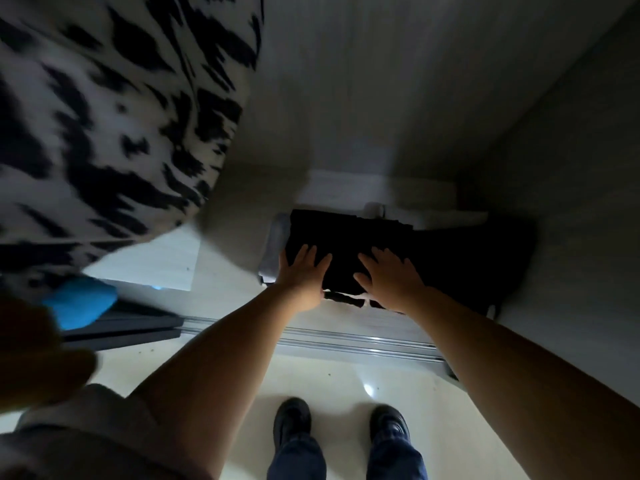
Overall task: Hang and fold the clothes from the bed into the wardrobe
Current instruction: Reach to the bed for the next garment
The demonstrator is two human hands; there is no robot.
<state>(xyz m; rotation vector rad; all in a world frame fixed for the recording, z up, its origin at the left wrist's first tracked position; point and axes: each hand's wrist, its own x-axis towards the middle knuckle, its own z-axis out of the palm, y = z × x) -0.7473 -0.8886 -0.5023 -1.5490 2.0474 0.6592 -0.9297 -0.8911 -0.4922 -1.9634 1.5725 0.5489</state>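
Note:
A folded black garment [349, 237] lies on a low stack of clothes on the wardrobe floor [388, 192], with a grey folded piece [275, 244] showing under its left edge. My left hand [303, 271] presses flat on the garment's left front part, fingers spread. My right hand [389, 275] lies flat on it just to the right, fingers straight. A black-and-white patterned garment [114, 119] hangs at the upper left, close to the camera and blurred. The dark right part of the stack is lost in shadow.
The wardrobe's sliding-door track [346, 341] runs across the pale floor in front of my shoes [292, 420]. A white shelf panel [156, 261] sits at the left, with a blue item [81, 301] below the hanging garment. The wardrobe's side wall [571, 202] rises at the right.

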